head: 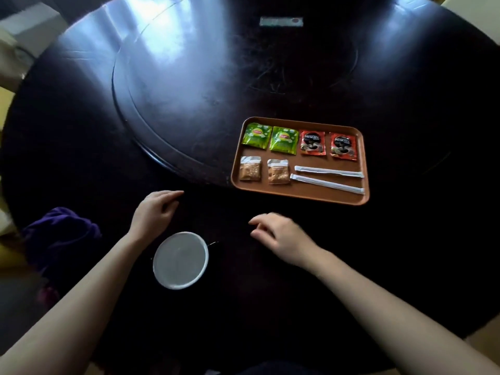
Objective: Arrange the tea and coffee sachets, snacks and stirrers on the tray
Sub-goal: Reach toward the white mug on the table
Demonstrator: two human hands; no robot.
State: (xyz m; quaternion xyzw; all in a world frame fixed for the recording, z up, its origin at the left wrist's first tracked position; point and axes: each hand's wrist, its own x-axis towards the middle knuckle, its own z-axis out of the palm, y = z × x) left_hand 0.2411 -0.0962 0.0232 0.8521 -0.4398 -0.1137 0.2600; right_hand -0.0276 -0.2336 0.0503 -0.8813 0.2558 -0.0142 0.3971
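Head view
Table [270,307]: a dark, round, glossy wooden table with a raised round turntable [189,85] in its middle, window light glaring off the far part.
Tray [300,192]: a brown rectangular tray with rounded corners, lying on the table right of centre, its far left part over the turntable's edge.
Tea sachets: two green Lipton sachets side by side in the far left of the tray, the left green sachet [256,135] and the right green sachet [284,139] nearly touching.
Coffee sachets: two red Nescafe sachets in the far right of the tray, the left red sachet [312,143] and the right red sachet [343,146] slightly apart.
Snacks: two small clear packets of brown snack in the near left of the tray, the left snack packet [250,168] and the right snack packet [278,171].
Stirrers: two white paper-wrapped stirrers in the near right of the tray, the far stirrer [328,171] and the near stirrer [327,184] lying almost parallel.
Left hand [155,212]: empty, fingers loosely curled, over the table left of the tray.
Right hand [278,234]: empty, fingers loosely spread and slightly blurred, near the tray's near left corner, not touching it.
White lid [180,260]: a round white lid on a dark cup, between the forearms.
Purple cloth [59,239]: bunched at the near left edge of the table.
Grey strip [281,21]: a flat rectangular thing on the far side, too blurred to name.
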